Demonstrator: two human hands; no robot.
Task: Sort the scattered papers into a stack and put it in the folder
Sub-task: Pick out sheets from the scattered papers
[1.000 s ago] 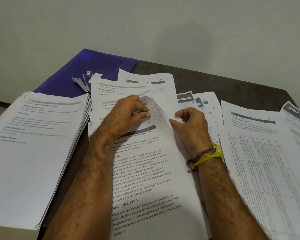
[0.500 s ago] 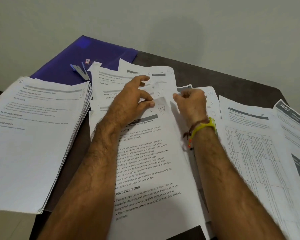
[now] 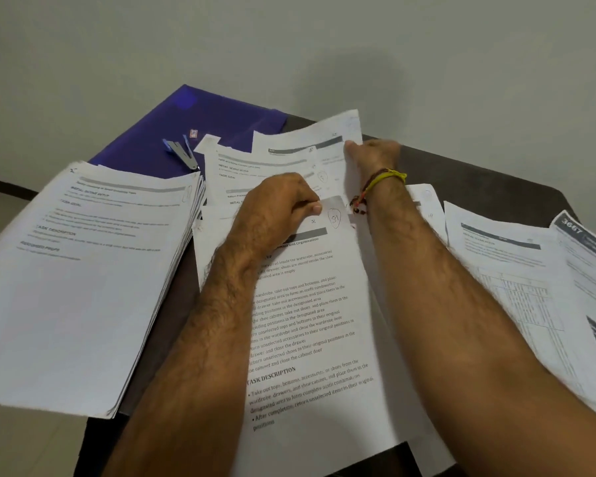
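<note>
The left hand (image 3: 276, 208) rests with curled fingers on the top of the printed sheet (image 3: 310, 321) in the middle of the frame, thumb at a corner marked "51"; whether it pinches the paper cannot be told. The right hand (image 3: 372, 153) reaches farther up and grips the edge of a raised sheet (image 3: 310, 136), its fingertips hidden behind the paper. Print on the upper sheets is too blurred to read. A thick stack (image 3: 83, 270) lies at the left of the frame, its lower corner overhanging the tabletop (image 3: 479, 173). Loose papers (image 3: 516, 287) at the right are cut off by the frame edge. The purple folder (image 3: 200, 122) lies at upper left, partly covered by papers, with a stapler (image 3: 181, 153) on it. The tabletop is dark brown; behind it stands a plain pale wall (image 3: 289, 46).
</note>
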